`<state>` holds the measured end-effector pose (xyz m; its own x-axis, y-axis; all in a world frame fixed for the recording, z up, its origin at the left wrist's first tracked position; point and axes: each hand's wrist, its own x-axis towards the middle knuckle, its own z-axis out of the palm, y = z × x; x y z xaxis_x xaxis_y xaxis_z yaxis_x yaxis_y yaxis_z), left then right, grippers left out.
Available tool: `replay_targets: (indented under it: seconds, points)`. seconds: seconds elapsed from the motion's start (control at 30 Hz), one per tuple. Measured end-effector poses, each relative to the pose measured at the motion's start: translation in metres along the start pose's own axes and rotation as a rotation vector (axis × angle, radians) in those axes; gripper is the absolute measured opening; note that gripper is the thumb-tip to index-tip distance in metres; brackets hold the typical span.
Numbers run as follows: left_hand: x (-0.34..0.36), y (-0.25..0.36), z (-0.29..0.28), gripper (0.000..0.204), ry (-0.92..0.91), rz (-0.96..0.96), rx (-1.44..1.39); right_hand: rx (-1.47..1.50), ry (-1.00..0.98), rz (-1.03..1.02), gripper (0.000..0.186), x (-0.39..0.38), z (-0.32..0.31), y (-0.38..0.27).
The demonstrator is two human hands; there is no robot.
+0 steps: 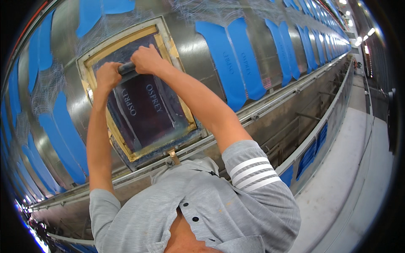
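Note:
A printing screen (145,120) lies on the metal table, its dark mesh bordered by yellowish tape inside a pale frame (122,33). Light lettering and streaks of wet-looking ink show on the mesh. Both my arms reach out over it. My left hand (108,76) is closed around the left end of a dark squeegee (127,68), and my right hand (146,60) grips its right part. The bar sits toward the far half of the screen; its lower edge is hard to make out. A small brass-coloured bracket (173,156) meets the frame's near edge at the rail.
Blue cut fabric pieces (231,63) lie in pairs along the long shiny table (192,46), on both sides of the screen. A metal rail (261,110) with stops runs along the near edge. More blue pieces (313,149) hang below it. At right is a pale walkway (337,156).

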<state>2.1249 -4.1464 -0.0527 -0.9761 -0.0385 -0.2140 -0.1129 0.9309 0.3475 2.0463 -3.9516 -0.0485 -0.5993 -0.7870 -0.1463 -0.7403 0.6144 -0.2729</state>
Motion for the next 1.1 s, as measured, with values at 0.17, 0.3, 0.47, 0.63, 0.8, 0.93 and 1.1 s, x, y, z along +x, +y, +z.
replay_targets:
  seconds: [0.17, 0.3, 0.47, 0.63, 0.8, 0.93, 1.1]
  points:
    - [-0.139, 0.046, 0.047, 0.044, -0.042, -0.062, -0.107, 0.069, 0.064, -0.125, 0.014, -0.123, 0.047, -0.055]
    - [-0.249, 0.081, 0.093, 0.037, 0.044, -0.017, -0.148, 0.130, 0.030, -0.138, 0.017, -0.226, 0.066, -0.103]
    - [-0.240, 0.089, 0.064, 0.039, -0.185, -0.078, -0.109, 0.164, -0.051, -0.124, 0.017, -0.226, 0.067, -0.101]
    - [-0.103, 0.040, 0.031, 0.029, -0.030, -0.031, -0.027, 0.082, -0.104, -0.062, 0.020, -0.088, 0.022, -0.037]
    - [-0.004, 0.014, -0.005, 0.033, -0.057, -0.033, 0.012, 0.056, -0.058, -0.017, 0.019, 0.003, 0.006, 0.013]
    - [-0.028, 0.021, 0.016, 0.034, -0.031, -0.035, 0.015, 0.050, 0.102, -0.156, 0.009, -0.022, 0.030, 0.008]
    - [-0.160, 0.060, 0.065, 0.034, 0.027, -0.010, -0.118, 0.129, 0.087, -0.160, 0.015, -0.147, 0.045, -0.056]
